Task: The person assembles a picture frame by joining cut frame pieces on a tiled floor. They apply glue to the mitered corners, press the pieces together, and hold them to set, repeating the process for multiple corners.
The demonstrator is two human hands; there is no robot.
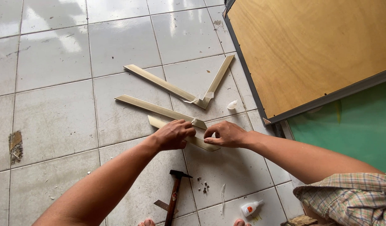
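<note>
Head view, near edge: toes at bottom; hammer (174,194) flat on tiled floor (55,58), head away from person; small white glue bottle (250,207) to its right; scattered small nails (203,185) between them; left hand (173,134) and right hand (226,134) close together, both pinched on joined ends of two pale moulding strips (159,111) lying on tiles; farther out, second pair of strips (180,88) already joined in V; plywood-backed frame (310,50) at far right, green surface (356,129) beside it.
</note>
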